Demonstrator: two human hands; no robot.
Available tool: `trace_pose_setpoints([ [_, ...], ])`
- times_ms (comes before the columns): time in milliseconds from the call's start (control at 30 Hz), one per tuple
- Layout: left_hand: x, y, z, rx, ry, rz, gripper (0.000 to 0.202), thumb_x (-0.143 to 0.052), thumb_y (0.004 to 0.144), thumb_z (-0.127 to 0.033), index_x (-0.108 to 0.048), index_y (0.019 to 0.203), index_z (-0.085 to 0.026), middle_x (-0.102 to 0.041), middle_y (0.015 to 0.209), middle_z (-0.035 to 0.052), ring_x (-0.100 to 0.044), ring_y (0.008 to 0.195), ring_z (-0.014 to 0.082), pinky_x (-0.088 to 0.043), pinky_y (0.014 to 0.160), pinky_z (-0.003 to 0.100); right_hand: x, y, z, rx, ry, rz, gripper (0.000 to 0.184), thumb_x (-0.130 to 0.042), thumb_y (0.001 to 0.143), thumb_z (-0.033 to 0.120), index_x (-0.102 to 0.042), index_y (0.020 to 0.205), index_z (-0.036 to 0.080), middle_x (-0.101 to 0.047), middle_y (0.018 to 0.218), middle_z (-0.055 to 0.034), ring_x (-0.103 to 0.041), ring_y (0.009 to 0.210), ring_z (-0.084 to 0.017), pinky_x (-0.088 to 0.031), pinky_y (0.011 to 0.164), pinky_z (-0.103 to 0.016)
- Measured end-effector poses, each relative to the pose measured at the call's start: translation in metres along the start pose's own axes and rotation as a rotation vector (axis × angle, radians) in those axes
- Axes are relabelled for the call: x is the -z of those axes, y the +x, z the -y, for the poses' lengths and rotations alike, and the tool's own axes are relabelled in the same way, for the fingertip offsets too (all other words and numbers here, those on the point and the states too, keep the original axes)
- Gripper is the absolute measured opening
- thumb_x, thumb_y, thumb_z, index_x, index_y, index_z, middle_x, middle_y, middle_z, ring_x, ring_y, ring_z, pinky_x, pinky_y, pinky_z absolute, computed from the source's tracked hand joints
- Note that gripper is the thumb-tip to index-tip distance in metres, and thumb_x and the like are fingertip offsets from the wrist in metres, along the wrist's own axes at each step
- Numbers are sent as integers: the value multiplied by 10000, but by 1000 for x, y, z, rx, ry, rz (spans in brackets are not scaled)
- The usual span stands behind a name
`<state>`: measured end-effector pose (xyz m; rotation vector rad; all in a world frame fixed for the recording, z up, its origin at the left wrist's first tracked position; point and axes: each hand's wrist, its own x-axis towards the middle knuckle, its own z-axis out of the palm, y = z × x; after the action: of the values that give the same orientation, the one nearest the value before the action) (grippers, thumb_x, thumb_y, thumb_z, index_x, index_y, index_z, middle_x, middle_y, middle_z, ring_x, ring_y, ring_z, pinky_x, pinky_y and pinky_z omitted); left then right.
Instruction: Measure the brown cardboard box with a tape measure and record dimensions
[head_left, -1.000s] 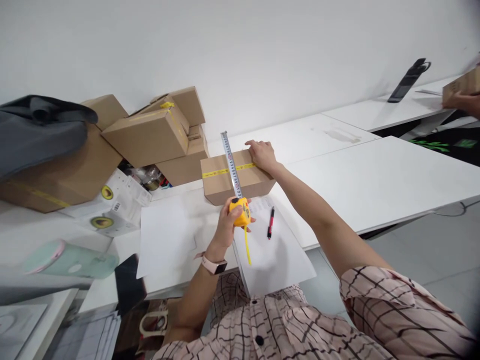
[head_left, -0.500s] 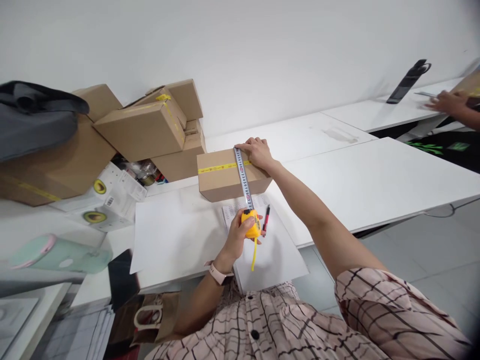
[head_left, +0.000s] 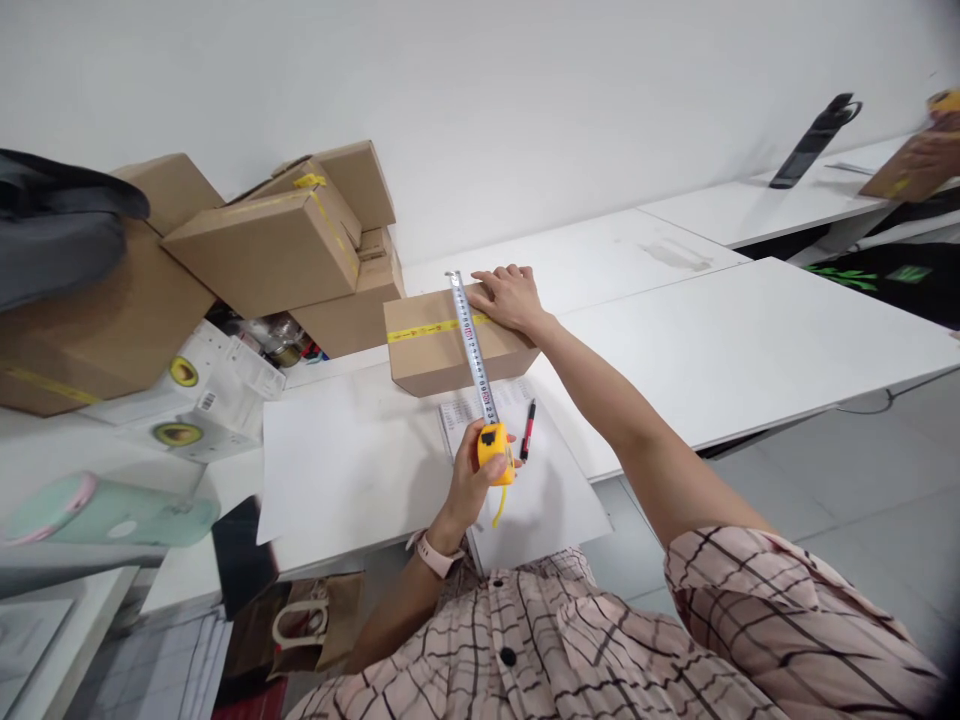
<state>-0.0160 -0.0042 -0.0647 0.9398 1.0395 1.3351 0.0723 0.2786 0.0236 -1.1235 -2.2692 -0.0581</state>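
A small cardboard box (head_left: pixel 431 345) with a yellow tape stripe sits on the white table (head_left: pixel 720 330). My right hand (head_left: pixel 504 298) lies flat on the box's top, fingers stretched out, beside the tape blade. My left hand (head_left: pixel 475 480) is closed round a yellow tape measure (head_left: pixel 496 452) held near the table's front edge. Its blade (head_left: pixel 471 345) runs from the case across the box top to the far edge. A red and black pen (head_left: pixel 527 430) lies on a printed sheet (head_left: pixel 525 480) just right of the tape measure.
Several larger cardboard boxes (head_left: pixel 262 250) are stacked at the back left, with white avocado-print cartons (head_left: pixel 202 395) below them. A mint bottle (head_left: pixel 112 512) lies at the left. A blank sheet (head_left: pixel 345 460) covers the table's left part. Another person's hand (head_left: pixel 930 155) holds a box at the far right.
My left hand drew the tape measure back toward me and slightly left, and the blade's tip now reaches the box's far edge. The other person's hand at the right lifted a box.
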Motion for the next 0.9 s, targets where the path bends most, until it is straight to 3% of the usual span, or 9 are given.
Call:
trace_pose_setpoints([
  [100, 20, -26, 28, -59, 65, -27, 715, -824, 739, -516, -473, 1298, -243, -672, 1181, 103, -734, 891, 232, -599, 793, 374, 4, -13, 5, 31, -58, -52, 668, -334, 983, 683, -633, 1314, 186, -633, 1165, -156, -476, 1144, -341, -267, 1067, -540],
  [267, 47, -60, 59, 35, 118, -46, 736, -805, 761, -493, -430, 1346, -248, -655, 1214, 117, -721, 942, 245, -593, 780, 367, 4, -60, 20, 54, -96, -136, 667, -326, 982, 701, -586, 1346, 207, -605, 1231, -148, -476, 1215, -336, -220, 1105, -544],
  [433, 51, -62, 55, 48, 187, -20, 712, -786, 749, -470, -451, 1326, -223, -642, 1224, 119, -707, 951, 240, -585, 807, 369, -28, -112, 35, 32, -11, -119, 539, -394, 998, 627, -634, 1298, 248, -625, 1263, -129, -509, 1219, -313, -238, 1093, -520],
  [533, 48, -61, 45, 49, 316, 13, 674, -756, 757, -432, -470, 1327, -211, -656, 1174, 98, -692, 938, 231, -574, 821, 375, -32, -128, 37, -97, 146, -178, 463, -324, 1050, 508, -669, 1253, 275, -652, 1243, -103, -537, 1207, -276, -280, 1086, -513],
  [600, 46, -62, 37, 47, 486, 42, 670, -754, 750, -398, -491, 1336, -210, -668, 1131, 80, -676, 942, 236, -565, 830, 384, -19, -131, 35, -245, 353, -265, 528, -233, 1067, 502, -673, 1246, 272, -675, 1162, -96, -577, 1145, -254, -363, 1034, -498],
  [700, 43, -64, 27, 19, 760, 120, 723, -795, 697, -368, -519, 1345, -209, -672, 1118, 73, -649, 1005, 269, -542, 902, 425, 15, -133, 29, -357, 743, -323, 634, -214, 1037, 632, -684, 1201, 239, -666, 909, -63, -630, 900, -203, -490, 843, -395],
  [800, 39, -66, 22, 14, 898, 202, 761, -816, 675, -369, -521, 1357, -205, -668, 1132, 80, -636, 1040, 290, -519, 954, 457, 44, -144, 28, -404, 915, -361, 596, -385, 973, 713, -705, 985, 210, -573, 716, -13, -583, 696, -151, -484, 665, -299],
  [900, 36, -67, 24, 34, 843, 181, 903, -812, 702, -361, -386, 1486, -221, -648, 1174, 81, -648, 1027, 268, -527, 944, 442, 47, -169, 39, -442, 931, -357, 549, -450, 954, 706, -656, 842, 209, -523, 649, 14, -511, 588, -121, -432, 563, -262],
])
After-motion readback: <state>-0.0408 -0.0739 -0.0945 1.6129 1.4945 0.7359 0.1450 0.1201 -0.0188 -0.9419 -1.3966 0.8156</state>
